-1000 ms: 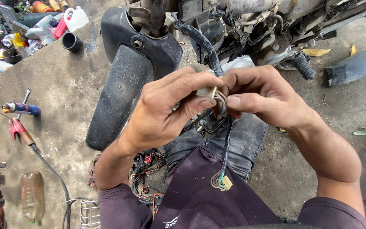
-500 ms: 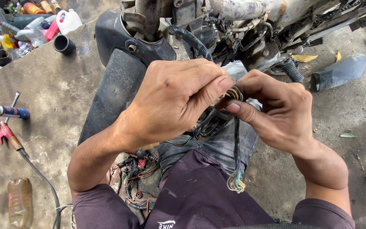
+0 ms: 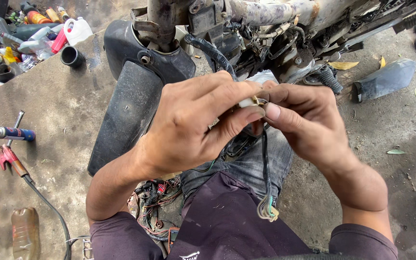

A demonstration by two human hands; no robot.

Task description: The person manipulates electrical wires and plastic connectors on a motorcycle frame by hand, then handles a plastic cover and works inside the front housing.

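From the head camera, your left hand (image 3: 193,125) and right hand (image 3: 304,127) meet in front of the stripped motorcycle frame (image 3: 266,14), fingertips pinched together on a small pale connector (image 3: 247,101) at the top of a dark wire bundle (image 3: 265,163). That bundle drops from your fingers to a loose multi-wire plug (image 3: 268,211) dangling over your lap. The grip is narrow, so I judge the connector could slip or a thin lead could pull out of it if you tug while the hanging plug swings or catches on your knee. Your left hand hides most of the joint, so whether the parts are lined up cannot be told; forcing them blind could bend a pin. The tangle of coloured wires (image 3: 152,202) below your forearm could snag too.
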